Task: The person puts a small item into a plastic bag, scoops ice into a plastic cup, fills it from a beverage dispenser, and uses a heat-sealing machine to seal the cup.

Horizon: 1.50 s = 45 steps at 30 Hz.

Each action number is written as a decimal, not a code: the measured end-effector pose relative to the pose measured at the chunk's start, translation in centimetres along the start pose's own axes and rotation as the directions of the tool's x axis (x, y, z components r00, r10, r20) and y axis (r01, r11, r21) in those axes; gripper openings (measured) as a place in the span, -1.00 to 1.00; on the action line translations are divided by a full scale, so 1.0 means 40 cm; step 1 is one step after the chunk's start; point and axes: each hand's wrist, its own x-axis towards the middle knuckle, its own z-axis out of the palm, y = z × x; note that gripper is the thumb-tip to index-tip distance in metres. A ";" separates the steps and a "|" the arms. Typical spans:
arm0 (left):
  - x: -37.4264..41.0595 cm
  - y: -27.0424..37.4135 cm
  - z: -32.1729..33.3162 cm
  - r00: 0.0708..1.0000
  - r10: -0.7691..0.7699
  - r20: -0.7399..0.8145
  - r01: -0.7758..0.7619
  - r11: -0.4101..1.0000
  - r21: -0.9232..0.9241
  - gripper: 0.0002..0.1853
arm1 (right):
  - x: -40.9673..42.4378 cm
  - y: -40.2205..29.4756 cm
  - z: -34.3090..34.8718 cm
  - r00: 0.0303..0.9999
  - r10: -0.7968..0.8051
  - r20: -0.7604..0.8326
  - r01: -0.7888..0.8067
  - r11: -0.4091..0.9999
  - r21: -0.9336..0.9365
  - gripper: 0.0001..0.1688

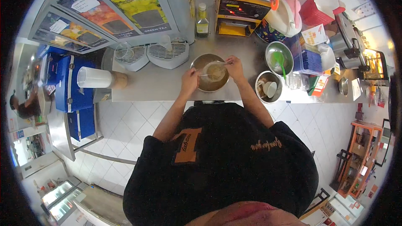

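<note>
In front of me a steel mixing bowl (201,85) with brownish contents stands near the counter's front edge. Over it I see a round strainer (215,70), pale stuff showing in its mesh. My right hand (235,68) grips the strainer's metal handle at the bowl's right rim. At the left rim, my left hand (190,81) pinches a thin metal utensil (204,74), probably a spoon, whose end reaches over the strainer. Whether the utensil touches the mesh, I cannot tell. To the right, one steel bowl (276,94) holds a white cup (270,89); another holds a green spatula (279,59).
Drink dispensers with drip trays (168,55) stand back left, near stacked plastic cups (94,78). A glass bottle (202,20) and a cup sealing machine (238,9) are behind the bowl. Right sits a plastic bin (306,59) of packets. A person (28,103) is far left.
</note>
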 end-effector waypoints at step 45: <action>-0.176 0.325 0.024 0.709 0.423 0.564 0.038 0.776 -0.629 -0.81 | -0.336 -0.670 -0.297 0.973 -0.209 0.097 0.145 0.882 0.449 -0.86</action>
